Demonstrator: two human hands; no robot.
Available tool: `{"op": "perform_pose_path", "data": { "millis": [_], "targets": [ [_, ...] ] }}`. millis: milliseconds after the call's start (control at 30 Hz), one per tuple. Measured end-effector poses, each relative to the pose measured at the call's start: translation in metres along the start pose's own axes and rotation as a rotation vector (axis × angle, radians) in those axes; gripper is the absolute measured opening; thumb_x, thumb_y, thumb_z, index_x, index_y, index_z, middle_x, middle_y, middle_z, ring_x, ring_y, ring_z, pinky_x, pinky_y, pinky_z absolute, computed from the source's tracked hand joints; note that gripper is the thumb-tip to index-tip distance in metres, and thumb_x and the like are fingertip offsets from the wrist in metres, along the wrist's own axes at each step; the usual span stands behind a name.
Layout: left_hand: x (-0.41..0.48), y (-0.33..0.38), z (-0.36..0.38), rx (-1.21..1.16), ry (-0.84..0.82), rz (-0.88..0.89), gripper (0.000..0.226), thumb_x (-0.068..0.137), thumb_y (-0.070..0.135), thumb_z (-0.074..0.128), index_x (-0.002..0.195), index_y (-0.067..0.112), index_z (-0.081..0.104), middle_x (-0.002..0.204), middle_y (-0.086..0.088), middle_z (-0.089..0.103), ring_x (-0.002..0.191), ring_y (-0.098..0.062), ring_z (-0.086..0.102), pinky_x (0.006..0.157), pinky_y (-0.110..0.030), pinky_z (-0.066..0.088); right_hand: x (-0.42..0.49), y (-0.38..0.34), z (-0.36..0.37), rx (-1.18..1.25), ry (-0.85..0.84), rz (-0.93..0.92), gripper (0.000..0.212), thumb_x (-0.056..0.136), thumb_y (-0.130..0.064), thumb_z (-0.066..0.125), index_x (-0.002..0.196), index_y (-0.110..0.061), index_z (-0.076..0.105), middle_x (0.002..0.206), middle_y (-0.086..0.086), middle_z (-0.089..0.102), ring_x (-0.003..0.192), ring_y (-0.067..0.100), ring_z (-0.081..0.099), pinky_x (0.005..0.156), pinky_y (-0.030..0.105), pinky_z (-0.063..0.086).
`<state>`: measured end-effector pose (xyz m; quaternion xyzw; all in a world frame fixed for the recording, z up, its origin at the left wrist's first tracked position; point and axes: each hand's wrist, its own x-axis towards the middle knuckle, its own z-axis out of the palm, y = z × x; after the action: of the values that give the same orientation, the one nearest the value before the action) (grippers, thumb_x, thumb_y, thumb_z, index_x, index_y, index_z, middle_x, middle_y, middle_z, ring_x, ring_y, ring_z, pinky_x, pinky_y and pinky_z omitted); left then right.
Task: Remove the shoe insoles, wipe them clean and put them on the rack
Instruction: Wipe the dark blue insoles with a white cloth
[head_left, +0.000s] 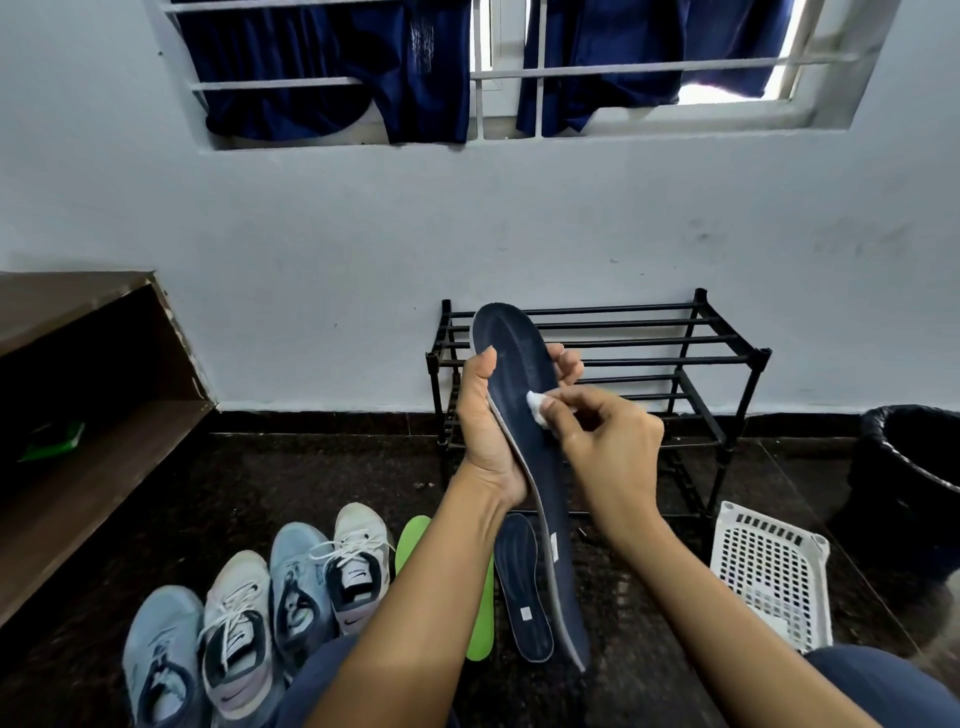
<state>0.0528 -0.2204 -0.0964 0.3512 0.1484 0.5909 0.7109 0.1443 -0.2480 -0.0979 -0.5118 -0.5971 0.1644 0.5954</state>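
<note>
Before you, the dark speckled floor (311, 483) carries four sneakers (236, 623) in a row, a green insole (480, 623) and a navy insole (522, 587) side by side, a black shoe rack (727, 364), a white perforated basket (769, 571) and a black bin (914, 467).

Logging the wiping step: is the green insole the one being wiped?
No: the right hand presses a white wipe on the dark blue insole; the green insole lies on the floor.

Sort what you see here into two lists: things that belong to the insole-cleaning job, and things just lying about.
Job: navy insole in the left hand; white wad pinched by the right hand; second navy insole and green insole on the floor; four sneakers; black rack.
Lying about: white basket; black bin; wooden shelf; hanging dark blue clothes.
</note>
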Motion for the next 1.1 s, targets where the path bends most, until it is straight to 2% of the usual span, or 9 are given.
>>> {"op": "perform_pose_path", "data": {
  "millis": [67, 233, 400, 467, 700, 767, 867, 1000, 1100],
  "targets": [
    [0.001, 0.002, 0.000, 0.017, -0.004, 0.000, 0.064, 0.056, 0.053, 0.077, 0.096, 0.004, 0.066, 0.098, -0.014, 0.064, 0.101, -0.025, 0.061, 0.091, -0.033, 0.048, -0.007, -0.001, 0.002, -0.007, 0.025, -0.021, 0.003, 0.079, -0.019, 0.075, 0.079, -0.016, 0.074, 0.070, -0.008, 0.070, 0.069, 0.004, 0.062, 0.065, 0.003, 0.040],
    [0.003, 0.009, -0.005, 0.002, 0.038, 0.038, 0.068, 0.056, 0.053, 0.076, 0.100, 0.002, 0.065, 0.104, -0.016, 0.065, 0.108, -0.029, 0.061, 0.103, -0.038, 0.043, -0.020, -0.007, 0.004, 0.046, -0.107, 0.025, 0.003, 0.078, -0.019, 0.076, 0.076, -0.020, 0.074, 0.066, -0.013, 0.069, 0.062, 0.000, 0.061, 0.062, 0.006, 0.042],
    [-0.004, 0.002, 0.003, -0.033, 0.010, -0.044, 0.058, 0.077, 0.056, 0.045, 0.103, 0.006, 0.059, 0.102, -0.011, 0.061, 0.102, -0.024, 0.058, 0.089, -0.035, 0.048, 0.001, -0.008, 0.002, 0.020, 0.031, -0.017, 0.008, 0.080, -0.023, 0.074, 0.077, -0.017, 0.072, 0.067, -0.011, 0.067, 0.064, 0.001, 0.062, 0.061, 0.005, 0.042],
    [-0.003, 0.002, 0.004, -0.032, 0.007, -0.052, 0.059, 0.079, 0.056, 0.041, 0.103, 0.005, 0.058, 0.102, -0.012, 0.060, 0.101, -0.024, 0.056, 0.088, -0.035, 0.047, 0.002, -0.006, 0.001, 0.007, 0.047, -0.006, 0.008, 0.081, -0.022, 0.073, 0.076, -0.016, 0.071, 0.066, -0.012, 0.066, 0.064, 0.000, 0.061, 0.061, 0.004, 0.041],
    [0.006, 0.009, -0.008, -0.106, 0.079, 0.074, 0.056, 0.082, 0.047, 0.048, 0.106, -0.002, 0.058, 0.102, -0.016, 0.059, 0.105, -0.030, 0.056, 0.107, -0.041, 0.040, -0.013, -0.001, 0.006, 0.020, -0.074, 0.127, 0.011, 0.079, -0.022, 0.074, 0.071, -0.017, 0.070, 0.063, -0.008, 0.067, 0.056, 0.000, 0.058, 0.057, 0.008, 0.043],
    [0.003, 0.006, -0.005, -0.065, 0.042, 0.045, 0.057, 0.077, 0.051, 0.053, 0.105, 0.001, 0.059, 0.103, -0.014, 0.058, 0.104, -0.027, 0.057, 0.100, -0.039, 0.046, -0.003, -0.005, 0.006, 0.040, -0.026, 0.086, 0.011, 0.080, -0.022, 0.073, 0.070, -0.019, 0.069, 0.067, -0.009, 0.069, 0.058, 0.001, 0.060, 0.059, 0.011, 0.045],
    [-0.003, -0.001, 0.001, -0.028, -0.006, -0.056, 0.058, 0.062, 0.053, 0.067, 0.097, 0.006, 0.066, 0.096, -0.011, 0.063, 0.088, -0.024, 0.064, 0.080, -0.034, 0.054, 0.008, -0.007, 0.005, 0.036, 0.039, 0.026, 0.011, 0.081, -0.019, 0.072, 0.071, -0.016, 0.069, 0.085, -0.010, 0.071, 0.063, -0.003, 0.062, 0.061, 0.006, 0.043],
    [0.003, 0.003, -0.006, 0.002, 0.028, -0.008, 0.065, 0.058, 0.049, 0.074, 0.100, 0.001, 0.066, 0.101, -0.015, 0.065, 0.102, -0.029, 0.061, 0.095, -0.037, 0.047, -0.009, -0.003, 0.002, 0.001, -0.066, 0.113, 0.012, 0.080, -0.018, 0.074, 0.069, -0.018, 0.069, 0.064, -0.011, 0.067, 0.057, -0.002, 0.059, 0.059, 0.007, 0.043],
    [0.007, 0.007, -0.010, -0.020, 0.044, 0.032, 0.059, 0.069, 0.047, 0.064, 0.105, 0.000, 0.067, 0.104, -0.016, 0.065, 0.106, -0.029, 0.060, 0.098, -0.035, 0.044, -0.016, -0.004, 0.001, -0.004, -0.142, 0.126, 0.014, 0.080, -0.023, 0.073, 0.068, -0.018, 0.069, 0.060, -0.007, 0.067, 0.057, 0.003, 0.059, 0.059, 0.011, 0.045]
  ]
}}
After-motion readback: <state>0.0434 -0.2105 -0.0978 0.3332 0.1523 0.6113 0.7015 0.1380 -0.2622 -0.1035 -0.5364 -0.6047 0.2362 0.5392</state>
